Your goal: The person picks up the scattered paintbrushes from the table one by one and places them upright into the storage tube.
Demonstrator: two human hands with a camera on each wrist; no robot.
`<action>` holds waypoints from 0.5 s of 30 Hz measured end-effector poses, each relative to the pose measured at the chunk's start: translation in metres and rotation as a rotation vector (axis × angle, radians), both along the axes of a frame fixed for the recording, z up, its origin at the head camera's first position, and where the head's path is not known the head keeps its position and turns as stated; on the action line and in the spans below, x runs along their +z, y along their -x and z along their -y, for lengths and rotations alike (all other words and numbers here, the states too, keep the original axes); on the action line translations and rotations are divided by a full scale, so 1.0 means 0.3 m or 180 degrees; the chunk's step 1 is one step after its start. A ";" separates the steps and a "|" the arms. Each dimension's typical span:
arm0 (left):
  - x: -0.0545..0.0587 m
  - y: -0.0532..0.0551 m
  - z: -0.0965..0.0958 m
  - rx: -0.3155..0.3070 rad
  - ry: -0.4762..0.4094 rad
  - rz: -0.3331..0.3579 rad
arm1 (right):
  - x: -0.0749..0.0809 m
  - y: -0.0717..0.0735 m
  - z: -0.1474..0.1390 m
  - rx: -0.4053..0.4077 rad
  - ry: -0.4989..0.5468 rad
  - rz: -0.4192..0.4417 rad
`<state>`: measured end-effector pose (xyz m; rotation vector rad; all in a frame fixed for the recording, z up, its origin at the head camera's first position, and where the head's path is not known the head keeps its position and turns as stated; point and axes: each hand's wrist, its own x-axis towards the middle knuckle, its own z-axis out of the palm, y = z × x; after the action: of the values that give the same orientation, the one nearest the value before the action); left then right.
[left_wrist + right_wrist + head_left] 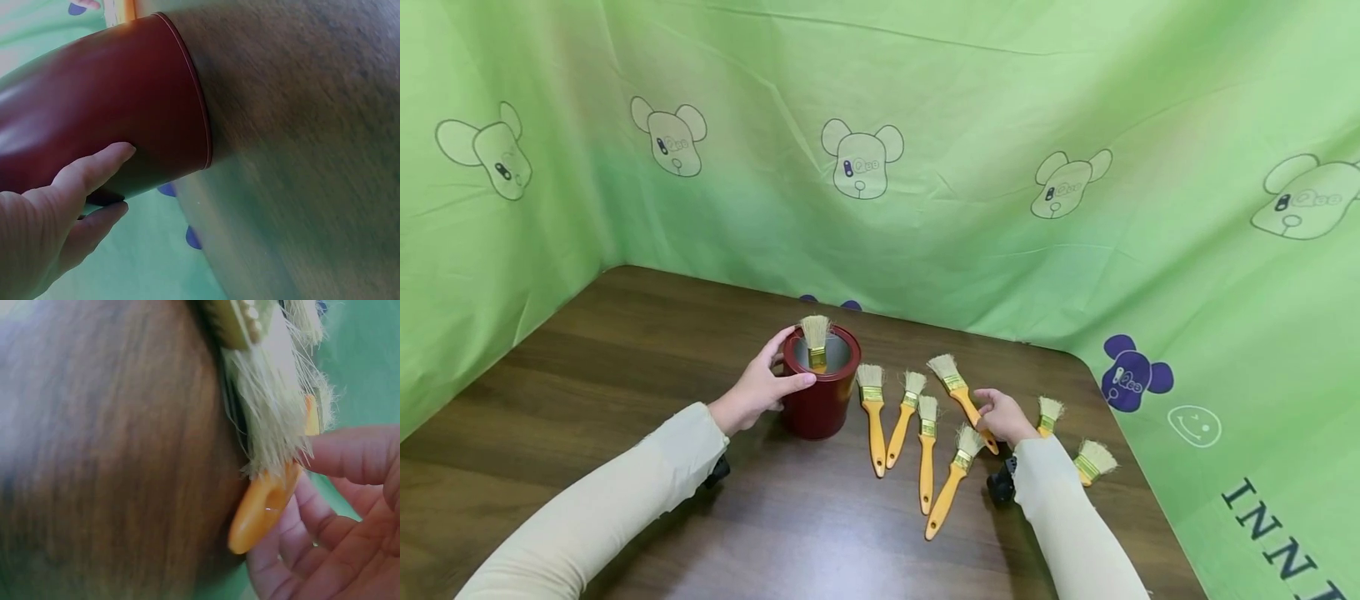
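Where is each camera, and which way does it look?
Head: on the head, facing forward and down at the table; left grip, right grip and sleeves show.
Left wrist: on that wrist, facing the red can; left grip shows.
Right wrist: likewise, facing a brush handle; right grip shows.
Head and left wrist share the red can.

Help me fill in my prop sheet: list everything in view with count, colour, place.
Can: one, dark red, on the table
Paintbrush: one, orange and cream, bristles up in the can
Loose paintbrushes: six, orange and cream, on the table
Held paintbrush: one, orange and cream, right of the can
Table: one, brown, under the can
Backdrop: green, printed, behind the table
Wrist devices: two, black, at wrists
Sleeves: two, whitish, on arms
Left hand: one, round the can
Right hand: one, pinching held paintbrush
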<state>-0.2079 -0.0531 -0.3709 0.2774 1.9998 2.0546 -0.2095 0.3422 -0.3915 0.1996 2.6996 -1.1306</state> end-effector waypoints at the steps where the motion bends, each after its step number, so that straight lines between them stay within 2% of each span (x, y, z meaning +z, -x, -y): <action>1: 0.001 0.001 -0.001 -0.0002 0.0006 -0.0004 | 0.002 -0.001 0.001 -0.0005 0.0040 0.0059; 8: 0.005 -0.005 -0.002 -0.0024 0.0007 0.0033 | 0.010 -0.010 0.012 -0.0053 0.0142 0.0339; 15: 0.003 0.000 0.002 -0.0051 0.0015 0.0028 | 0.019 -0.016 0.030 -0.0036 0.0100 0.0364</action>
<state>-0.2080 -0.0538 -0.3700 0.2820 1.9905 2.0379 -0.2048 0.3332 -0.3859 0.2663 2.5824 -1.1280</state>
